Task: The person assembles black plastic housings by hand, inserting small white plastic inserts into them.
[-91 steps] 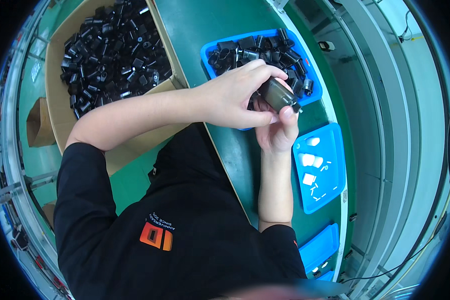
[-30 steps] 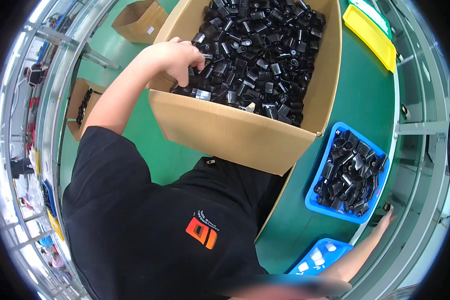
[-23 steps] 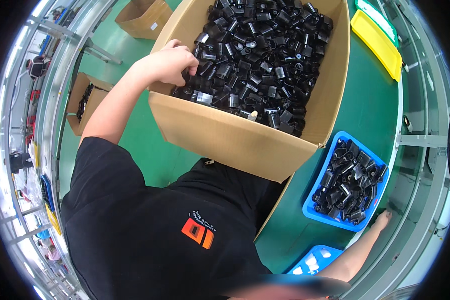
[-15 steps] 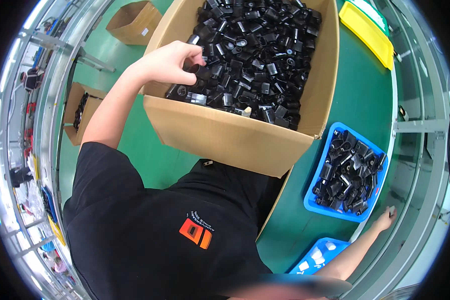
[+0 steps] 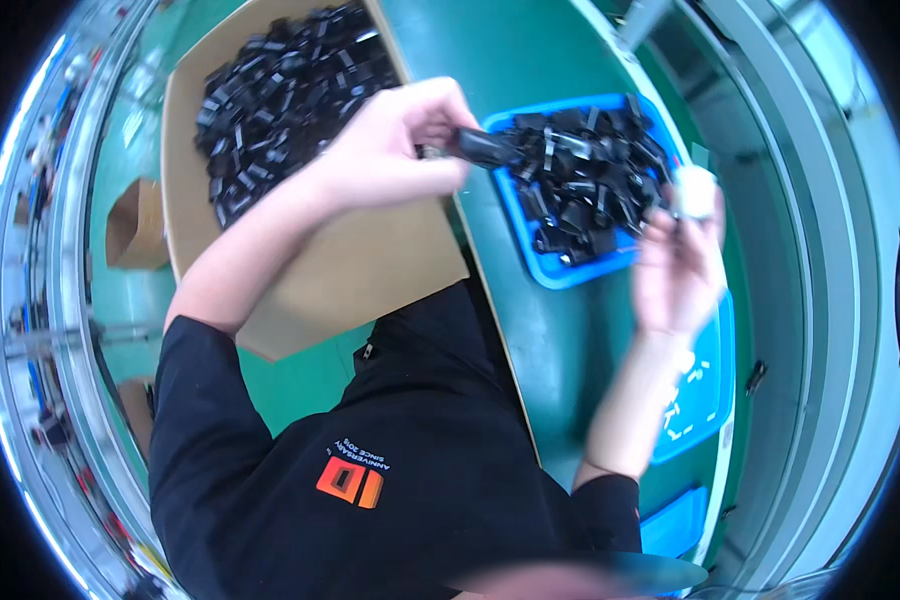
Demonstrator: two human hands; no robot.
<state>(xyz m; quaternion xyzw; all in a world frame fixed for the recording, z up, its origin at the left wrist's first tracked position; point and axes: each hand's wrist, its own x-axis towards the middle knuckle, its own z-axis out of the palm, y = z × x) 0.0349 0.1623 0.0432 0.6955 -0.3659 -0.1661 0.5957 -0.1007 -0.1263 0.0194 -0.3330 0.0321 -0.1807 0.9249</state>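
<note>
My left hand [image 5: 410,145] pinches a black plastic part [image 5: 485,148] between thumb and fingers, over the near edge of a blue tray [image 5: 533,262]. Heaped in that tray are many similar black parts [image 5: 590,190]. At the tray's right side, my right hand [image 5: 678,265] is closed with a small white piece [image 5: 695,192] at its fingertips; motion blur hides its exact shape. The two hands are apart. Below my left forearm stands a large cardboard box [image 5: 360,260], filled with loose black parts [image 5: 280,110].
A second blue tray [image 5: 712,400] with small white pieces lies beneath and beside my right forearm. Nearer to me is another blue container [image 5: 675,522]. A smaller cardboard box [image 5: 138,225] stands on the left, and a metal frame [image 5: 810,300] runs along the right.
My left hand has left the big box and moved right to the blue tray, carrying a black part. My right hand has come in from the far right with a white piece. The view has swung right.
</note>
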